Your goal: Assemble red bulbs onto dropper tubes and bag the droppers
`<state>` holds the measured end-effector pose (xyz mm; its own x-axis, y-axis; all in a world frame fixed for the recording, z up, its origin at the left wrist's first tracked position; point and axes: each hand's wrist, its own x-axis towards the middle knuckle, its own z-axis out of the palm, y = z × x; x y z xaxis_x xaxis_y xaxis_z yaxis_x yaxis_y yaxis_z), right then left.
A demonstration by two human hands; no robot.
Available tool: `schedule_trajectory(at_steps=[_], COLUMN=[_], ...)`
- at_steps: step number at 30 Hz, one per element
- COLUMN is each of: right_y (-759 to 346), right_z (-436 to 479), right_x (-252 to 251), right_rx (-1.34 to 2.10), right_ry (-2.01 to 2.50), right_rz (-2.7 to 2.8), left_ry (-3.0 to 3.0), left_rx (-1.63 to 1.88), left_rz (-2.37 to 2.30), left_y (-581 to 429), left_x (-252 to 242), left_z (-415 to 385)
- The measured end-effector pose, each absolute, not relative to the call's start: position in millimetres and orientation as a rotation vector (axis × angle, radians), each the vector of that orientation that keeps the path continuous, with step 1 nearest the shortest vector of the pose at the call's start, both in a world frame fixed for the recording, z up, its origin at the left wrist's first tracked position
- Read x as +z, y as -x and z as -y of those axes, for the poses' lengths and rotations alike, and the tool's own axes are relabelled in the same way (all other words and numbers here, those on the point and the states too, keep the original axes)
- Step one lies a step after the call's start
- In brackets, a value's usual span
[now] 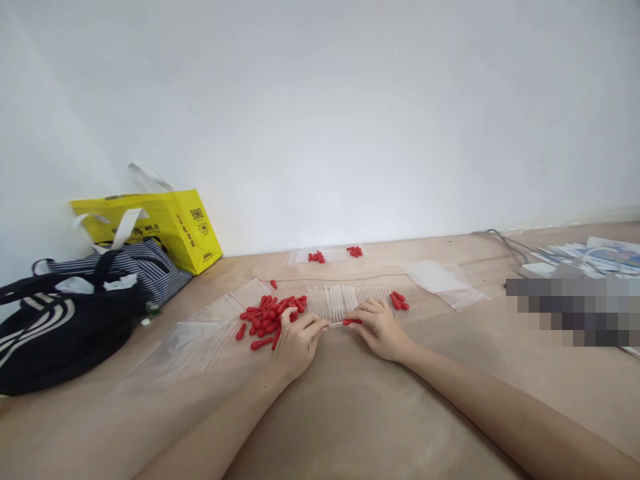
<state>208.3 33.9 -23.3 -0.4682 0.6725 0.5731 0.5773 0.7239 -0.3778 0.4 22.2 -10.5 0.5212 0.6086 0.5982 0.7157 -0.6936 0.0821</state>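
Our left hand (pixel 299 338) pinches a tube (pixel 335 325) crosswise. Our right hand (pixel 377 329) grips a sideways red dropper bulb (pixel 352 321) between fingertips.

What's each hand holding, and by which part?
Right hand: a red, rubbery, elongated bulb, pinched by the end nearer the palm. Left hand: apparently a thin clear straight tube, by the end farther from the bulb. Joined or not: can't tell.

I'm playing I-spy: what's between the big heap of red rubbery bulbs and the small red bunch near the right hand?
A row of thin, see-through tubes lies between the big heap and the small red bunch, in the head view.
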Motion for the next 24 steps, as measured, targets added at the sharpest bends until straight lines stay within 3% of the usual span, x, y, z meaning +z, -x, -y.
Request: schedule_trajectory(at_steps=[24], right_y=[-207.8], right_z=[-33.4], right_x=[-21.7], right_rx=[0.383], right_ry=[0.781], right_rz=[2.161], left_ry=[2.621], left_rx=[-0.822], left_rz=[1.098], left_y=[-6.8], left_x=[-13.7], left_z=[-17.1])
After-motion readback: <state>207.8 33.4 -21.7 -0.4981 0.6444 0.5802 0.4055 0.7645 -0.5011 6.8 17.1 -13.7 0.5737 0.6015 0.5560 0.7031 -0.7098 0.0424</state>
